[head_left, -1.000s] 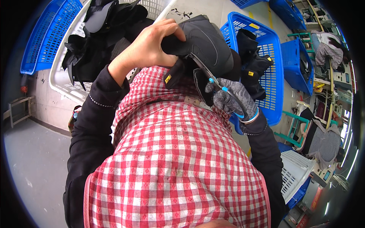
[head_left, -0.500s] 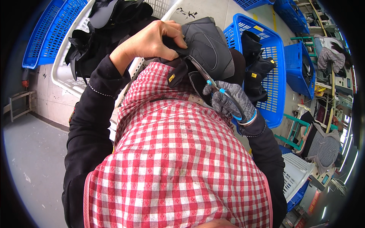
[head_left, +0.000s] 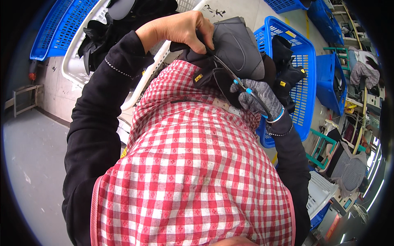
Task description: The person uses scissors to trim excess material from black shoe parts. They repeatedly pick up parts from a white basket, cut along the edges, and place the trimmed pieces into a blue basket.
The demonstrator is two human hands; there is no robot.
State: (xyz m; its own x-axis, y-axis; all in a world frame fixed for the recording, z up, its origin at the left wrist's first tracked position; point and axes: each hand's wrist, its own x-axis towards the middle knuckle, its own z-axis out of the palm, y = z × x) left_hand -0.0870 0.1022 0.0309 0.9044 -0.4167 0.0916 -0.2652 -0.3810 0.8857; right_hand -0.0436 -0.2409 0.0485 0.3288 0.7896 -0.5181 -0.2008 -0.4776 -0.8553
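A black stitched shoe upper [head_left: 236, 47] lies across my lap, with a dark flap carrying a small yellow label [head_left: 198, 78] hanging towards me. My bare left hand [head_left: 182, 30] is closed, thumb and fingers pinching the upper's left edge. In my right hand [head_left: 258, 98], which wears a grey knit glove, are metal scissors [head_left: 226, 67] with light-blue wrapping near the pivot and handle. Their blades reach along the upper's near edge, the tips close beside my left fingers. Whether the blades are apart or together I cannot tell.
At the left a white crate [head_left: 72, 65] holds a pile of black pieces. A blue crate [head_left: 305, 82] with black, yellow-labelled uppers stands right of my lap. Other blue crates [head_left: 55, 30] are at the far left and right. Scraps [head_left: 215, 11] lie on the floor.
The whole view has shifted slightly, so hands and upper appear further right. My left wrist is raised a little, its pinch still on the edge. The scissors stay at the upper's near edge.
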